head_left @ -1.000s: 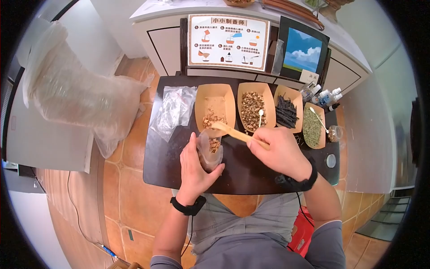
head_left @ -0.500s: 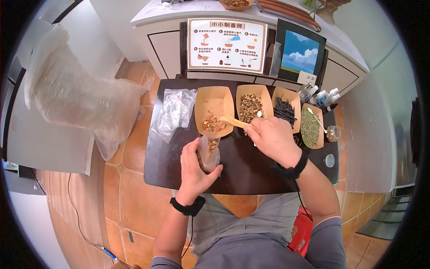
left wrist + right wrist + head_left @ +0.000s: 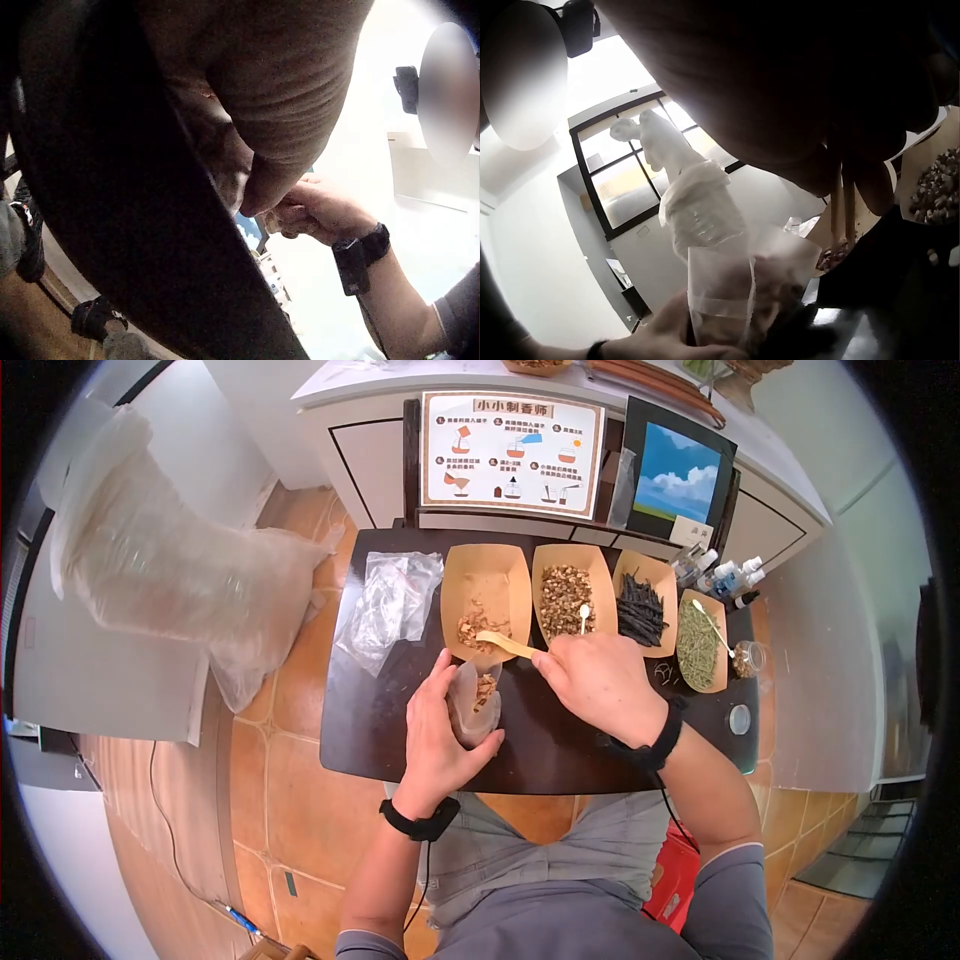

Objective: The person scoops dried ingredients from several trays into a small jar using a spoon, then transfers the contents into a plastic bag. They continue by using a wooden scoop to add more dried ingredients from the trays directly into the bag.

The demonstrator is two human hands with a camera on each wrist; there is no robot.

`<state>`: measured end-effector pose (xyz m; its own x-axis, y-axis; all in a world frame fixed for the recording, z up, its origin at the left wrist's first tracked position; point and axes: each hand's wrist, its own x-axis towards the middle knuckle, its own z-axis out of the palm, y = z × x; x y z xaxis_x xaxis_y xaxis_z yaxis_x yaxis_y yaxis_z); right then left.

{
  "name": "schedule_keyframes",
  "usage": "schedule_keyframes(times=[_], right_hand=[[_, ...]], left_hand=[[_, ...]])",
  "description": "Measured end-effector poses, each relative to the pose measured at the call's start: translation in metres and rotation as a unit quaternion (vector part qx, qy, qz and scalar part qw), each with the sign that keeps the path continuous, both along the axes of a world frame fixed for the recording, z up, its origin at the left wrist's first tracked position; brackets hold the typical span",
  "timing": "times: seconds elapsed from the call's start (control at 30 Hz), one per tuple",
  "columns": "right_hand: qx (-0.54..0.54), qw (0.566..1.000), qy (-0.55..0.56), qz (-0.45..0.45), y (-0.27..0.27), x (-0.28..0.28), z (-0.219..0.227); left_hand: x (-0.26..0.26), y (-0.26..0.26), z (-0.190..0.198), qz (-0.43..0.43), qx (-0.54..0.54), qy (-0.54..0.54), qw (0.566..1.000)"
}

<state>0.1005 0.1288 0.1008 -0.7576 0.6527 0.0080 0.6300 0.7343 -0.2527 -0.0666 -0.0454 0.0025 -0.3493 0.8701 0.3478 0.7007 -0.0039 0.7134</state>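
My left hand (image 3: 435,730) grips a frosted, see-through plastic pouch (image 3: 475,710) by its sides, mouth facing up, with brown chips showing inside. In my right hand (image 3: 608,680) are pale wooden tongs (image 3: 512,647), whose tips reach into the brown chips (image 3: 478,628) at the near end of the leftmost paper tray (image 3: 487,565). The right wrist view shows the two tong arms (image 3: 843,202) close together under the fingers, and the pouch (image 3: 724,292) in the other hand. In the left wrist view, the left hand (image 3: 277,82) hides most of the pouch.
Further paper trays hold brown-and-white bits (image 3: 566,598), dark sticks (image 3: 640,605) and green dried herb (image 3: 700,645). A clear plastic bag (image 3: 388,605) lies left. Small bottles (image 3: 725,575), a little jar (image 3: 747,658) and a round lid (image 3: 738,718) stand right. An instruction sheet (image 3: 512,455) faces me.
The tongs have moved from near the pouch's mouth to the chips in the leftmost tray, then shifted left and nearer among them. My left hand keeps the pouch in nearly the same place.
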Motion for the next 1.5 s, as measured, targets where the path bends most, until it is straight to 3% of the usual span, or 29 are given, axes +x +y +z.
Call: schedule_keyframes(times=[0.57, 0.83, 0.93, 1.23, 1.33, 1.5], right_hand=[[-0.037, 0.998, 0.047, 0.017, 0.0, -0.014, -0.012], [-0.177, 0.977, 0.115, -0.041, 0.01, -0.013, -0.028], [-0.18, 0.97, 0.154, -0.049, 0.014, -0.01, -0.029], [-0.223, 0.954, 0.193, -0.06, 0.007, 0.024, 0.001], [-0.237, 0.957, 0.158, -0.063, -0.01, 0.035, 0.016], [-0.14, 0.977, 0.157, 0.028, -0.029, 0.037, 0.017]], left_hand=[[-0.001, 0.0, -0.002, -0.002, 0.007, 0.012, 1.0], [-0.001, 0.0, -0.002, -0.001, 0.005, 0.006, 1.0], [-0.001, 0.0, -0.002, 0.002, 0.008, 0.004, 1.0], [-0.001, 0.0, -0.001, 0.007, 0.008, 0.0, 1.0], [-0.001, -0.001, -0.002, 0.01, 0.004, 0.0, 1.0], [0.0, 0.0, -0.005, 0.001, 0.001, -0.025, 1.0]])
